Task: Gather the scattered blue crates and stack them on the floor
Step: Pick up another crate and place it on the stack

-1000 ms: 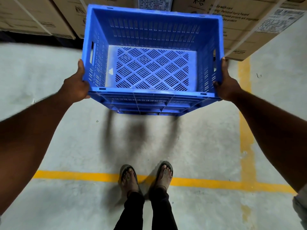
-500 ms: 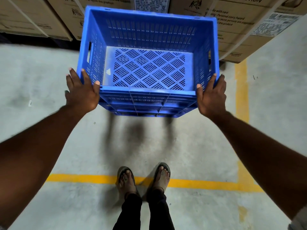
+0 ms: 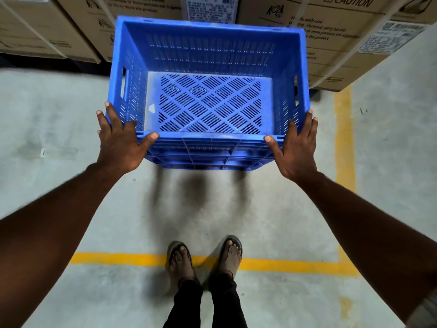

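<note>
An empty blue crate [image 3: 208, 55] with slotted walls and a lattice bottom stands on top of at least one other blue crate on the concrete floor; only the ribbed edges of what lies beneath show at its near side. My left hand [image 3: 119, 140] lies flat at the near left corner with fingers spread and straight, thumb on the near rim. At the near right corner my right hand [image 3: 296, 146] is spread the same way, its thumb touching the rim.
Strapped cardboard boxes [image 3: 331, 31] stand right behind the crate. Yellow floor lines [image 3: 283, 263] run across by my sandalled feet [image 3: 205, 259] and up the right side. Bare concrete floor [image 3: 47, 114] stretches to the left and right.
Both hands let go of the crate's side walls, slid back to its near corners and opened flat. The crate stays put.
</note>
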`<state>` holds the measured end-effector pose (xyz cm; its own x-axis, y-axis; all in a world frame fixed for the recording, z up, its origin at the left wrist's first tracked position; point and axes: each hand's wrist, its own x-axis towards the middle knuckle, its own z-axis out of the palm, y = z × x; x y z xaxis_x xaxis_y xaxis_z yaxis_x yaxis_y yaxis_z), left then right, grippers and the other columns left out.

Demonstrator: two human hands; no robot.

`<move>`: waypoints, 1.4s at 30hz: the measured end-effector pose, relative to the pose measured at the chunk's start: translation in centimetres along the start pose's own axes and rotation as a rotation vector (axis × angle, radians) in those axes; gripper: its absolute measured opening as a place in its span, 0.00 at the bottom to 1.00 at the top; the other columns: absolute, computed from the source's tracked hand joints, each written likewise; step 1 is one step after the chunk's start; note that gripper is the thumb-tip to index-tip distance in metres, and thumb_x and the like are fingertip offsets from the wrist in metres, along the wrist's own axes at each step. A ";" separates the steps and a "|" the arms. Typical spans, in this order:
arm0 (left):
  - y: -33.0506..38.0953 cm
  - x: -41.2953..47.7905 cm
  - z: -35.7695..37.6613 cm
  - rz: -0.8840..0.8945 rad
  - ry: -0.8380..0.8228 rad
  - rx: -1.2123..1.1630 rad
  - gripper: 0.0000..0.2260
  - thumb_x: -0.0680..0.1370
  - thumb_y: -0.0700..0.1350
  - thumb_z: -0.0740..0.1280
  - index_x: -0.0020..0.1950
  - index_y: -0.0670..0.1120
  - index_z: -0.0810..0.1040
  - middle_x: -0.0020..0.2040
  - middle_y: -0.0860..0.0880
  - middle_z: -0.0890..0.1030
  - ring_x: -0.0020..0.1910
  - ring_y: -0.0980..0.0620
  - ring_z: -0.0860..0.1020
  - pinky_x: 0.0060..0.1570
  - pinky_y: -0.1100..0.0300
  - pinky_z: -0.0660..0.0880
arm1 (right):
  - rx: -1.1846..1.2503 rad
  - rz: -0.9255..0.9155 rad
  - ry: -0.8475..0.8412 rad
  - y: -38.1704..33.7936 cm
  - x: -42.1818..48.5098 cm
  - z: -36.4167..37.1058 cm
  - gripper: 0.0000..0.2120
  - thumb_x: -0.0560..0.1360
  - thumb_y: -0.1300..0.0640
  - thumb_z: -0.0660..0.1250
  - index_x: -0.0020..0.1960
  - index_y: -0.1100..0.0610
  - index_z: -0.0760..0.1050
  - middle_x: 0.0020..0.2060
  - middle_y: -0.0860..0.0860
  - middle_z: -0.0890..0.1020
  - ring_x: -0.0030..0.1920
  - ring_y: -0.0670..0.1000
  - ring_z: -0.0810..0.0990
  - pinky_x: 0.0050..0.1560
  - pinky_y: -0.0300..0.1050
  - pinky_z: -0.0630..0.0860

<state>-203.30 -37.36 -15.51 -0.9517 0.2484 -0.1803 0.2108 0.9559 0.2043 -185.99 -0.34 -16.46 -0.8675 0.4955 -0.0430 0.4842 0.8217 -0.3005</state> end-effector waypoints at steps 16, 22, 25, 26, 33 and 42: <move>1.4 -2.1 0.1 -0.017 -0.051 0.066 0.35 0.75 0.65 0.61 0.71 0.41 0.66 0.78 0.36 0.44 0.77 0.34 0.42 0.69 0.30 0.52 | -0.045 -0.013 -0.043 0.3 0.1 -0.8 0.30 0.78 0.34 0.52 0.62 0.58 0.70 0.77 0.65 0.47 0.77 0.67 0.46 0.70 0.67 0.58; 4.7 -4.3 1.7 0.002 -0.026 0.067 0.44 0.74 0.65 0.64 0.77 0.38 0.54 0.78 0.34 0.49 0.76 0.32 0.46 0.70 0.33 0.49 | -0.028 0.091 0.001 -3.2 -2.2 0.5 0.30 0.79 0.39 0.55 0.72 0.60 0.65 0.76 0.66 0.54 0.77 0.65 0.48 0.72 0.66 0.56; 6.3 -5.6 1.8 0.040 -0.079 0.054 0.46 0.73 0.62 0.67 0.78 0.36 0.50 0.78 0.34 0.46 0.76 0.32 0.45 0.71 0.34 0.52 | -0.052 0.037 -0.030 -4.2 -3.2 0.6 0.34 0.78 0.40 0.57 0.75 0.61 0.60 0.76 0.66 0.53 0.77 0.66 0.48 0.72 0.66 0.57; 6.7 -6.1 1.9 0.062 -0.098 0.047 0.46 0.73 0.61 0.68 0.78 0.36 0.49 0.78 0.34 0.46 0.76 0.32 0.45 0.71 0.34 0.53 | -0.062 0.018 -0.048 -4.4 -3.6 0.5 0.35 0.77 0.40 0.58 0.76 0.60 0.58 0.76 0.66 0.52 0.77 0.66 0.48 0.72 0.66 0.58; 8.4 -9.6 0.6 0.078 -0.280 -0.012 0.38 0.77 0.53 0.66 0.78 0.40 0.50 0.79 0.37 0.45 0.78 0.37 0.49 0.72 0.41 0.62 | -0.075 -0.077 -0.322 -6.1 -7.0 -1.9 0.34 0.75 0.47 0.64 0.78 0.51 0.56 0.78 0.60 0.47 0.78 0.61 0.49 0.71 0.62 0.61; 11.2 -16.8 -5.8 0.000 -0.440 0.071 0.31 0.79 0.56 0.61 0.78 0.48 0.54 0.80 0.46 0.50 0.78 0.46 0.54 0.68 0.46 0.65 | 0.000 0.009 -0.509 -7.2 -13.3 -8.0 0.28 0.79 0.49 0.59 0.76 0.52 0.56 0.77 0.58 0.55 0.77 0.58 0.54 0.73 0.61 0.52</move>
<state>-186.28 -31.70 -4.63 -0.7692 0.2768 -0.5760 0.2405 0.9604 0.1404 -177.05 -10.57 -6.11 -0.8089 0.3024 -0.5042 0.4918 0.8180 -0.2984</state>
